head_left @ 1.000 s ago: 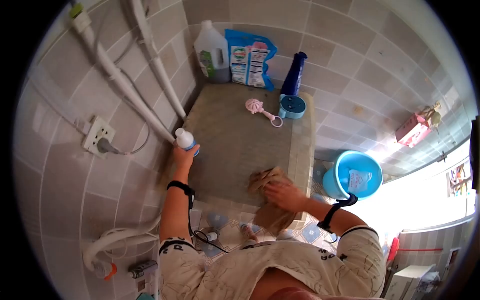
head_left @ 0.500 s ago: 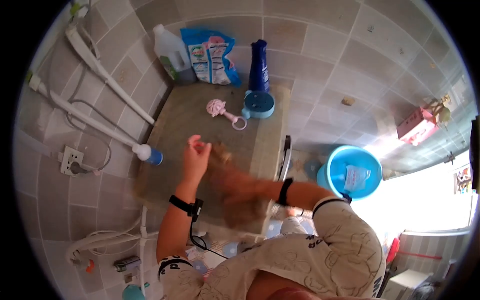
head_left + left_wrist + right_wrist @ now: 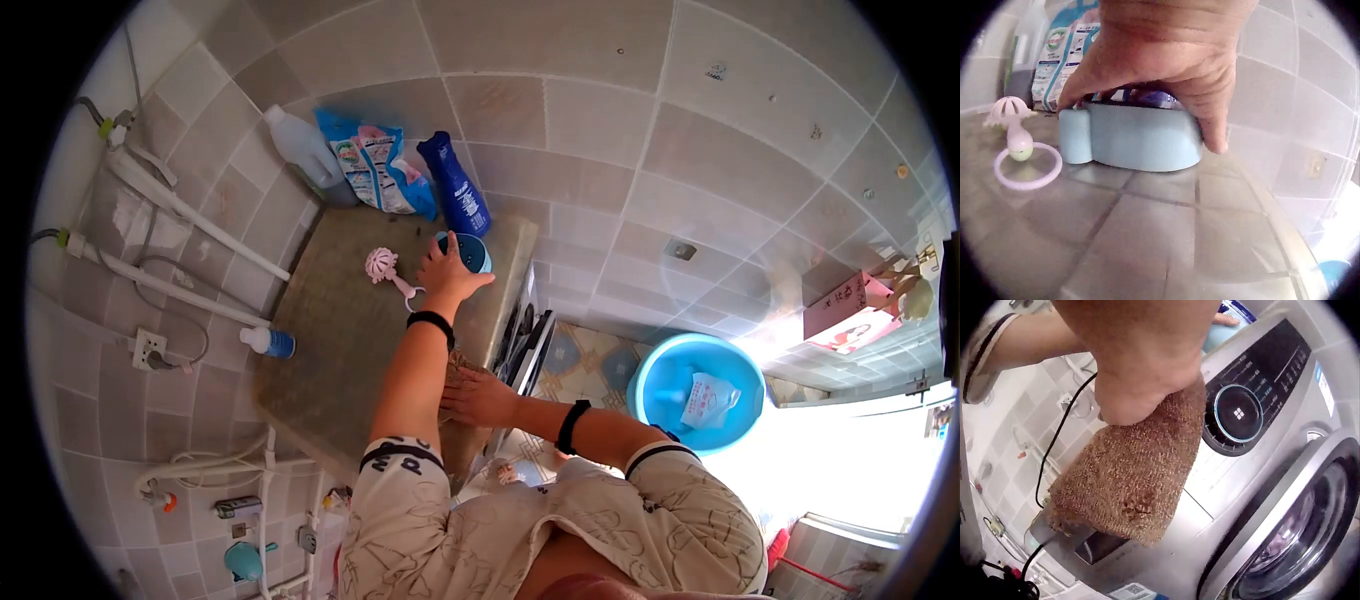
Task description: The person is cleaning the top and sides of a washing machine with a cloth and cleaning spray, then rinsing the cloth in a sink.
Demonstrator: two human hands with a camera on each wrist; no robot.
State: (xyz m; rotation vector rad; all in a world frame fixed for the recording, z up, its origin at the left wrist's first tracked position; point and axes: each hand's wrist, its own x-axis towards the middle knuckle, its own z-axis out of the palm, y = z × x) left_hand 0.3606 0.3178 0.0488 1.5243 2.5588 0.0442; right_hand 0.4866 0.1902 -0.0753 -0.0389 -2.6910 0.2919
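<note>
Tiled walls (image 3: 560, 110) are backing a washing machine top (image 3: 335, 250), left of centre in the frame. Left hand (image 3: 452, 280) is gripping a blue box (image 3: 476, 256) at upper centre, thumb and fingers clamped on its sides, a pink rattle (image 3: 381, 264) lying near. Right hand (image 3: 482, 398), lower centre, is resting on a brown cloth (image 3: 1135, 469), fingers roughly straight, close together.

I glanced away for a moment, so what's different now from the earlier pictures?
The left hand has let go of the white-capped bottle at the left edge, moved toward the back right, and now grips the light blue container. The right hand is still on the brown cloth. The pink rattle-like item stayed put.
</note>
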